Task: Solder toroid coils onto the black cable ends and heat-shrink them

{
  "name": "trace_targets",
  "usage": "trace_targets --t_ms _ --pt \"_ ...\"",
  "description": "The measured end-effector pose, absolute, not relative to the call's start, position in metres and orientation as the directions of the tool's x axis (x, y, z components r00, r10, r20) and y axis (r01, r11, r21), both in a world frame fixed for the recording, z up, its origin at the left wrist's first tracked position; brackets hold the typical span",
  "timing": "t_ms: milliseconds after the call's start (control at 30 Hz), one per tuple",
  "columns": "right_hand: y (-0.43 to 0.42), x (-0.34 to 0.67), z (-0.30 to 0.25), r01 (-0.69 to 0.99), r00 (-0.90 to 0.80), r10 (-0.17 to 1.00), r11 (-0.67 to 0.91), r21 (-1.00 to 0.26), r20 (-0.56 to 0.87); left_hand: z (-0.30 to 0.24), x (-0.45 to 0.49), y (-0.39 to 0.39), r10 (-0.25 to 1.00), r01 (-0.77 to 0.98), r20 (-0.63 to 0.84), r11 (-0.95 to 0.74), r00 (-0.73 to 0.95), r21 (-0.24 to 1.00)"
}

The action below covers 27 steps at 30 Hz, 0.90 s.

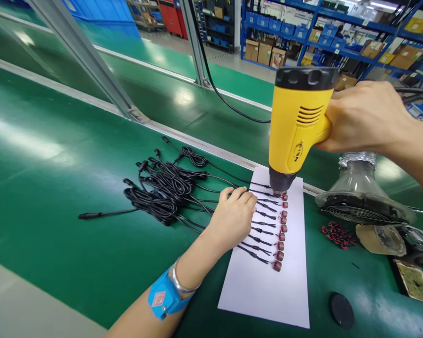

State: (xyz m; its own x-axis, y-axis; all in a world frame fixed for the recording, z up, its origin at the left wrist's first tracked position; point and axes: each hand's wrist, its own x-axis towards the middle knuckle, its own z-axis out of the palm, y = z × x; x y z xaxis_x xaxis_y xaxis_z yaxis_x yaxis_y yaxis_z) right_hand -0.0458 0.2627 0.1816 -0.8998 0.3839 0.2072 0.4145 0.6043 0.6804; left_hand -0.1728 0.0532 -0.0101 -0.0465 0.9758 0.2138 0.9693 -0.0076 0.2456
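My right hand [366,117] is wrapped round the handle of a yellow heat gun [292,126], its nozzle pointing down over the upper end of a row of small round coppery parts [281,237]. These parts have red wires and lie on a white sheet [264,295], joined to the split ends of several black cables [255,256]. My left hand [234,213] lies over the cables at the sheet's left edge, fingers curled on one of them; its fingertips are near the nozzle. Coiled bundles of black cable [162,188] lie to the left. A blue wrist strap [165,295] circles my left wrist.
Right of the sheet stand a fume extractor hood [363,192], a pile of small red and black pieces [338,234], a soldering sponge [416,281] and a black round disc [341,310]. A metal rail [211,152] runs behind. Blue shelving [310,28] with boxes stands beyond.
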Motion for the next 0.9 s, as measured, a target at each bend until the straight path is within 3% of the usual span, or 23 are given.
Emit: trace_targets --t_ms 900 --pt "0.2593 -0.0448 0.1796 0.386 -0.916 0.351 0.642 0.663 0.193 -0.0081 -0.1735 0.0511 0.978 0.972 0.206 -0.033 -0.017 0.233"
